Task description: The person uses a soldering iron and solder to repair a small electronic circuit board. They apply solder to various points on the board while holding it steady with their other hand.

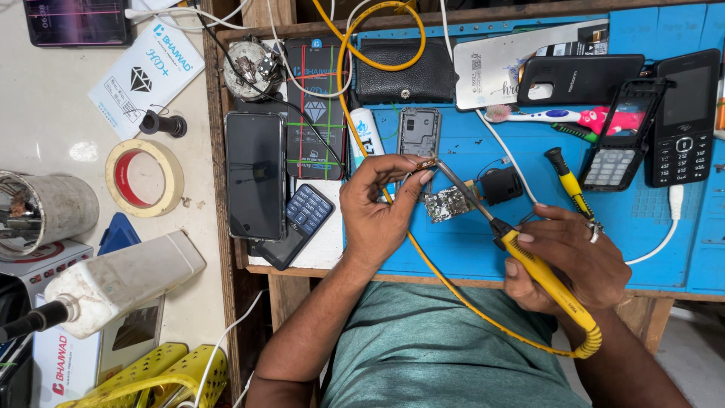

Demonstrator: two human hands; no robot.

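Yellow soldering iron (545, 281) gripped in my right hand (574, 261), its tip meeting a small part (425, 162) pinched by my left hand (377, 211); part's identity unclear. Circuit board (447, 205) lies just below the tip on the blue mat (483, 249), between both hands.

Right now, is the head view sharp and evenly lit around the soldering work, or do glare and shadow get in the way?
Head view: even, soft light, no hard shadows; the left hand, right hand and yellow soldering iron are sharp. Mild reflections sit on the smartphone screen; the white bottle at the left edge looks stretched by the lens.
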